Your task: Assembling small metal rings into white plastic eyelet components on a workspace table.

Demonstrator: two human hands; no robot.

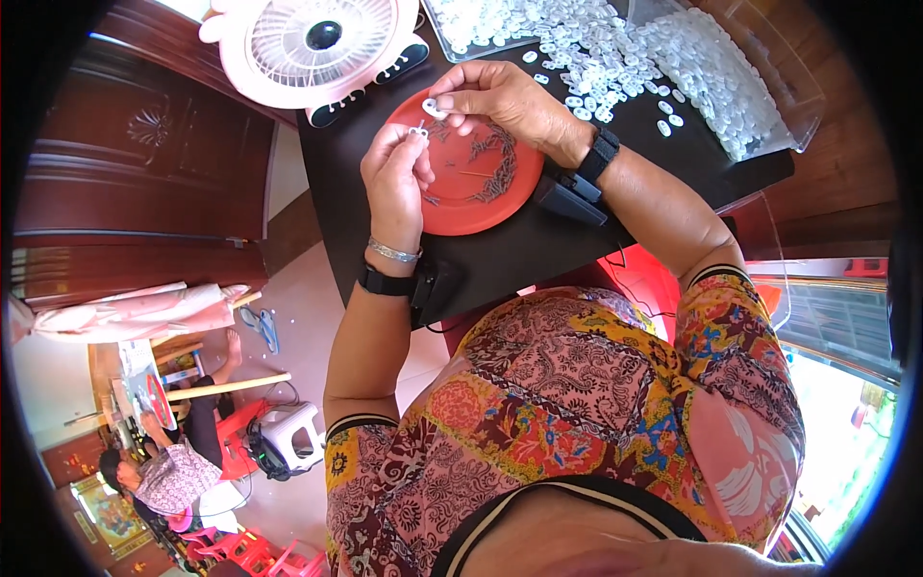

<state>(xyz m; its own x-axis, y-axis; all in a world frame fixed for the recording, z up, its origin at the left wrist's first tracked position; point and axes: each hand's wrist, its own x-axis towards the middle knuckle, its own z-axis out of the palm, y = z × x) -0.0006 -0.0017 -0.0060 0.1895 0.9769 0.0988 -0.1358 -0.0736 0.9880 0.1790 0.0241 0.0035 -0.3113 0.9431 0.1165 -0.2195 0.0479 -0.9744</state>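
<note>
My left hand (394, 183) pinches a small white plastic piece (419, 131) between thumb and forefinger, with a thin tip standing up from it. Close by, my right hand (514, 104) grips a small white oval plastic piece (432, 108) in its fingertips. The two pieces are slightly apart. Both hands are over a round red plate (452, 213). Many small dark screws (498, 178) lie on it, mostly along its right side, and a thin stick (476, 174) rests among them.
Loose white oval pieces (601, 67) spread over the black table (365, 207), beside a clear bin (784, 120) full of them. A pink fan (322, 38) stands at the back left. Left on the floor are a white stool (293, 433) and a seated person (178, 476).
</note>
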